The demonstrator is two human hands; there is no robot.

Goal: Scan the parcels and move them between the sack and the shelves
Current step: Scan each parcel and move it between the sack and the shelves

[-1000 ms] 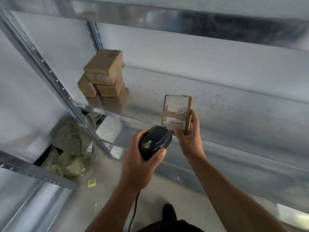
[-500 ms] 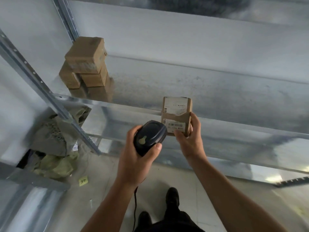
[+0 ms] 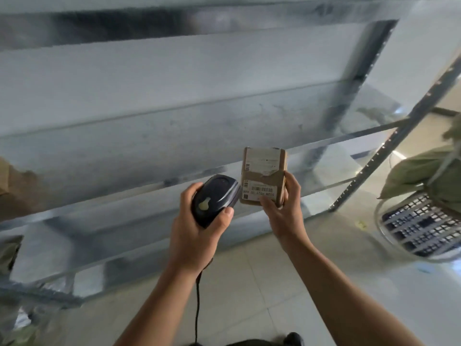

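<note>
My right hand (image 3: 283,213) grips a small brown cardboard parcel (image 3: 263,174) by its lower end, the white barcode label facing me. My left hand (image 3: 193,231) holds a black handheld scanner (image 3: 214,199) whose nose almost touches the parcel's left edge; its cord hangs down between my arms. Both are held in front of the metal shelf (image 3: 174,136). A green sack (image 3: 421,171) hangs at the right edge. At the far left edge a brown blur of parcels (image 3: 15,188) sits on the shelf.
A slanted metal upright (image 3: 389,148) of the shelving stands to the right of the parcel. Under the sack is a black perforated basket in a round frame (image 3: 421,226). The floor below is pale tile. Another greenish sack (image 3: 10,253) shows at the lower left.
The view has swung to the right: the stacked parcels slid to the left edge and the right sack and basket came into view. Both hands keep their hold; the scanner's green light is off.
</note>
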